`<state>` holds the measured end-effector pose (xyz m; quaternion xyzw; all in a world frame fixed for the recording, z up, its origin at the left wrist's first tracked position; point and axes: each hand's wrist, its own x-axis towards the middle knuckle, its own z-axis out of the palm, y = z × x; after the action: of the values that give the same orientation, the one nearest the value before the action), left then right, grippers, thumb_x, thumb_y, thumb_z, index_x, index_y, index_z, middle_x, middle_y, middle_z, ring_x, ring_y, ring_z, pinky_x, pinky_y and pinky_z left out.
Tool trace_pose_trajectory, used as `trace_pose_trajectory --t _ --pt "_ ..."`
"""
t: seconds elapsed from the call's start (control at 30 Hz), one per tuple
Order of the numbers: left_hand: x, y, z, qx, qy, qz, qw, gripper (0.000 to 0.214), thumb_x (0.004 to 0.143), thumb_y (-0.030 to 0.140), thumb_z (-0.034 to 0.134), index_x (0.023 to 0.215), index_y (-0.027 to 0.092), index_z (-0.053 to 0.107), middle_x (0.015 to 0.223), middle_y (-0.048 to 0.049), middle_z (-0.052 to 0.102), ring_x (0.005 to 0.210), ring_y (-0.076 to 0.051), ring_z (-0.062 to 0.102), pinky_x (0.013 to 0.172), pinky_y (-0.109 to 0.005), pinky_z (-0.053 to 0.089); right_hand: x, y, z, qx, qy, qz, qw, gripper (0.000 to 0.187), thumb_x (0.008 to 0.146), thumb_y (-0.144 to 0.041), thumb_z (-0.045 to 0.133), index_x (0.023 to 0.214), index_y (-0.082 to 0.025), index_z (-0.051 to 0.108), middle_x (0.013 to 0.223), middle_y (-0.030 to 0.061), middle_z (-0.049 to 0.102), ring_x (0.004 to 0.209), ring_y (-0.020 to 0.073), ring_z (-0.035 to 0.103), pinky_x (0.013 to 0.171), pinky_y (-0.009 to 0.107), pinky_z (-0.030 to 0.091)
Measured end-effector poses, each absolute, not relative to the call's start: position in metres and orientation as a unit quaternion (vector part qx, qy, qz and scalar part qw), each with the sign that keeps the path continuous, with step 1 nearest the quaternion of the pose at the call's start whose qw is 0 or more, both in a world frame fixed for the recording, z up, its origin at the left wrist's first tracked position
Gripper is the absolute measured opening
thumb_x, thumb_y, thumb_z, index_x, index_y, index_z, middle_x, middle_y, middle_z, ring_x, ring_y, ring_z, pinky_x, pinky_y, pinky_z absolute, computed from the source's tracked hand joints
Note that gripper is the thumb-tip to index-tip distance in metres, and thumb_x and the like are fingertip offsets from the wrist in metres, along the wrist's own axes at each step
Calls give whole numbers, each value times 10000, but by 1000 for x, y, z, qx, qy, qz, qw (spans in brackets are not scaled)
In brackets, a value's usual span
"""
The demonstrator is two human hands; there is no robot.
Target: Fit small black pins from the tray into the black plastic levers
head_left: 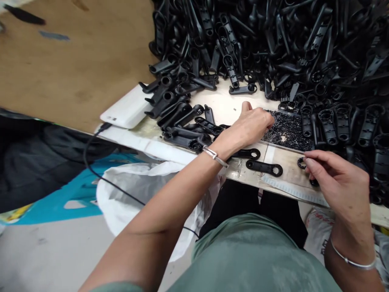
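Observation:
My left hand reaches to the left edge of a shallow clear tray filled with tiny black pieces. Its fingers are curled together, and what they pinch, if anything, is hidden. Between thumb and fingers of my right hand is a black plastic handle; its ring-shaped end shows, while my fingers cover most of the rest. Two flat black handles, one nearer the edge and one behind it, lie below my left wrist.
A large heap of black handles covers the back of the table. More handles stand in a row at right, and others lie at left. Beside those is a white box with a black cable. A white plastic bag hangs below the edge.

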<state>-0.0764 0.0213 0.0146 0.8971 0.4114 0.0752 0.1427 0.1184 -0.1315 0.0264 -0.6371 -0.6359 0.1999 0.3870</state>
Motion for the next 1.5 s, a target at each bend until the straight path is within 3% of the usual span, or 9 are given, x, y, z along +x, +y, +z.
trace_pose_trajectory --t 0.2,0.33,0.57,0.7,0.8,0.93,1.13,1.5 --pt "-57 30 10 896 426 38 123 190 795 22 500 719 149 619 721 -12 610 844 -202 595 971 -475 301 119 -136 26 -633 -644 188 386 117 905 -250 671 994 -273 744 757 -35 686 589 73 601 580 217 500" --pt "-61 27 12 885 433 97 138 213 787 2 518 701 158 635 718 -18 630 832 -205 612 989 -475 316 119 -142 27 -633 -626 200 410 130 897 -247 679 991 -298 754 759 -33 685 602 82 604 596 230 515" --pt "-79 -9 18 785 414 333 319 104 806 127 650 781 184 733 807 -16 739 775 -172 652 769 -301 489 101 -136 26 -616 -540 317 478 118 865 -246 703 955 -272 773 721 -25 689 554 82 589 523 221 525" --pt "-79 -24 8 690 402 422 429 78 799 157 664 808 160 741 814 -13 752 767 -148 665 760 -266 524 88 -126 19 -565 -467 402 548 127 823 -205 723 947 -221 747 718 -16 704 548 85 600 521 226 536" --pt "-78 -20 2 679 419 426 426 133 805 127 632 826 165 757 855 -19 764 825 -161 683 840 -294 532 83 -123 14 -543 -435 438 570 126 789 -206 747 912 -191 726 716 -3 706 548 93 601 502 231 525" --pt "-77 -15 2 678 402 432 439 162 782 86 627 830 157 764 861 -24 767 850 -163 691 880 -312 535 78 -116 12 -535 -419 453 577 141 771 -239 761 896 -180 732 737 6 714 549 84 596 500 221 518" --pt "-75 -26 0 601 371 514 487 189 732 66 679 875 161 757 823 -4 742 785 -127 678 781 -254 558 70 -85 15 -529 -345 528 568 247 654 -288 823 850 -166 734 714 -6 688 531 60 567 478 185 514" --pt "-79 -33 -4 600 362 515 495 341 729 31 700 1018 200 767 869 14 769 845 -129 720 890 -265 566 67 -68 16 -519 -340 609 494 410 552 -450 909 714 -152 679 622 -33 579 493 41 494 450 166 487"
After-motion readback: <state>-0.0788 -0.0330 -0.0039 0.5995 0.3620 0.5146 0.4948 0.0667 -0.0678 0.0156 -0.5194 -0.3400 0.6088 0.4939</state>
